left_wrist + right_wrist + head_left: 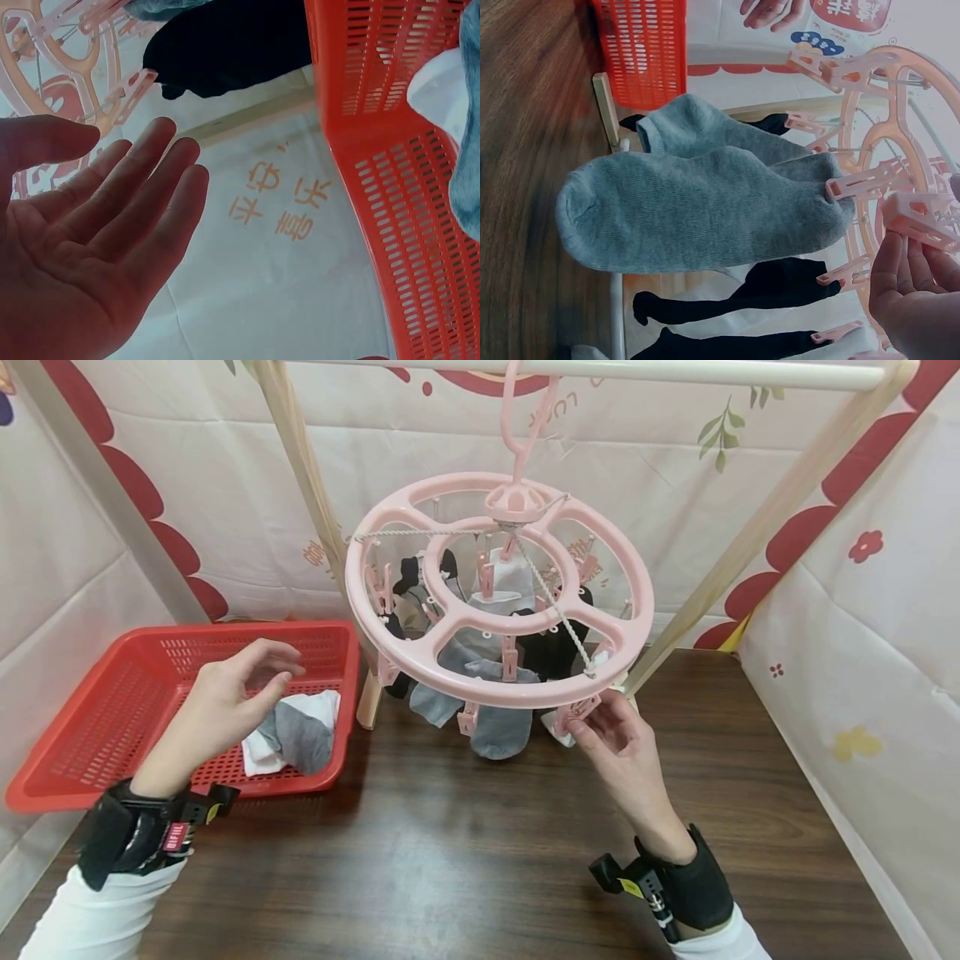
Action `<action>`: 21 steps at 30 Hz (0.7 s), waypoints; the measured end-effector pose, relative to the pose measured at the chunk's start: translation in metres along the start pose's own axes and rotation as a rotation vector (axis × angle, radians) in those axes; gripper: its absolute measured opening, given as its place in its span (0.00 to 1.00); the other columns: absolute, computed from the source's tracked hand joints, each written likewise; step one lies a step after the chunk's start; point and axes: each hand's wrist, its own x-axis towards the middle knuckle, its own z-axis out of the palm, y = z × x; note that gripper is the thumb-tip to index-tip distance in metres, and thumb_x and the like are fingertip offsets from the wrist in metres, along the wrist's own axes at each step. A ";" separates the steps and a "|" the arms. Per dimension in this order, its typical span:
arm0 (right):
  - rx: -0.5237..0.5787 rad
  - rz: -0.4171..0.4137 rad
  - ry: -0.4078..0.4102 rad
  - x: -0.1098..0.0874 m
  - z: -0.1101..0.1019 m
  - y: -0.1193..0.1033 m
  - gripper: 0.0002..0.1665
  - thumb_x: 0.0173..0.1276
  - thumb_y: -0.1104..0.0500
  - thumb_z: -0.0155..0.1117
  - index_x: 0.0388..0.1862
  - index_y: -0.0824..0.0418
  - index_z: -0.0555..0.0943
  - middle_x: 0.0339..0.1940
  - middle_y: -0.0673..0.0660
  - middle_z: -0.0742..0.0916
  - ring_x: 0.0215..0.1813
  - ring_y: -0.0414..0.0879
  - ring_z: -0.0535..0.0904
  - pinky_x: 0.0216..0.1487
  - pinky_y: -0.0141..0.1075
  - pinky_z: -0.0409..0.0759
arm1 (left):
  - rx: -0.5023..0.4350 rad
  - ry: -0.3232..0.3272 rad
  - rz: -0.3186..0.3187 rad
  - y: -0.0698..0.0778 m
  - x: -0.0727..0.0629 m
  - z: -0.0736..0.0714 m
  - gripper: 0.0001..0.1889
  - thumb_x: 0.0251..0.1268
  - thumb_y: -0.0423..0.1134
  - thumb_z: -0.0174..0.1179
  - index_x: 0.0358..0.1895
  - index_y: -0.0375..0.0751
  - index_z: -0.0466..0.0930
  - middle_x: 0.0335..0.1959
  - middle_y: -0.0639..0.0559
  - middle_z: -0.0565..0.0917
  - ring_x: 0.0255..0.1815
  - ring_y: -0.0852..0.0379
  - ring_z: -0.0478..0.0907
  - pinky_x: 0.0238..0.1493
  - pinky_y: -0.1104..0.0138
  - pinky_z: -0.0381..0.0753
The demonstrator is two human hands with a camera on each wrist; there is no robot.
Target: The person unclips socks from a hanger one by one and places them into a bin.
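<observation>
A round pink clip hanger [480, 693] hangs by its hook, with several socks clipped below its ring. My right hand [618, 752] pinches a pink clothespin [576, 714] at the hanger's front right edge; in the right wrist view the same clothespin [922, 217] shows between thumb and fingers. Next to it a grey sock [697, 210] dangles from another clip. Over the red basket [67, 777] my left hand [225, 706] holds nothing, its fingers apart from the thumb and slightly bent. Grey and white socks [303, 739] lie in the basket below that hand.
A white bar [675, 370] on wooden legs [772, 518] carries the hanger. Underneath is a dark wooden table [450, 860]. Printed white cloth [862, 635] walls in the back and sides. Black socks [555, 647] hang within the ring's right half.
</observation>
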 end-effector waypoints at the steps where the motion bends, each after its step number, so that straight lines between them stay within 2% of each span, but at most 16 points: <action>1: -0.004 0.004 0.001 0.000 -0.001 0.000 0.22 0.64 0.78 0.56 0.53 0.61 0.76 0.46 0.58 0.78 0.48 0.45 0.78 0.46 0.30 0.76 | -0.005 -0.005 0.008 0.000 0.000 0.001 0.13 0.64 0.28 0.60 0.52 0.36 0.76 0.42 0.40 0.84 0.42 0.43 0.83 0.41 0.86 0.67; 11: -0.044 0.025 -0.021 -0.007 -0.019 0.007 0.19 0.68 0.76 0.55 0.57 0.69 0.73 0.48 0.61 0.81 0.50 0.47 0.79 0.49 0.31 0.77 | -0.010 -0.039 0.055 0.003 0.000 0.016 0.12 0.63 0.26 0.59 0.50 0.36 0.77 0.40 0.43 0.85 0.40 0.47 0.83 0.40 0.83 0.70; 15: -0.042 0.010 -0.024 -0.007 -0.029 0.010 0.18 0.69 0.76 0.53 0.57 0.74 0.71 0.49 0.61 0.82 0.51 0.47 0.79 0.49 0.30 0.76 | -0.027 -0.063 0.062 0.007 0.001 0.023 0.12 0.63 0.25 0.58 0.49 0.37 0.77 0.40 0.45 0.85 0.41 0.47 0.84 0.42 0.65 0.81; 18: -0.034 0.003 -0.005 -0.006 -0.035 0.011 0.18 0.68 0.77 0.53 0.57 0.78 0.70 0.49 0.61 0.81 0.51 0.47 0.79 0.50 0.30 0.76 | -0.037 -0.082 0.071 0.010 0.001 0.027 0.12 0.63 0.24 0.58 0.48 0.36 0.77 0.40 0.45 0.85 0.41 0.48 0.83 0.42 0.52 0.80; 21: -0.039 0.007 0.020 -0.004 -0.041 0.010 0.18 0.68 0.76 0.53 0.57 0.78 0.69 0.49 0.62 0.81 0.51 0.47 0.79 0.51 0.30 0.76 | -0.042 -0.087 0.087 0.013 0.002 0.031 0.11 0.62 0.23 0.58 0.47 0.35 0.77 0.39 0.45 0.85 0.41 0.50 0.83 0.42 0.52 0.80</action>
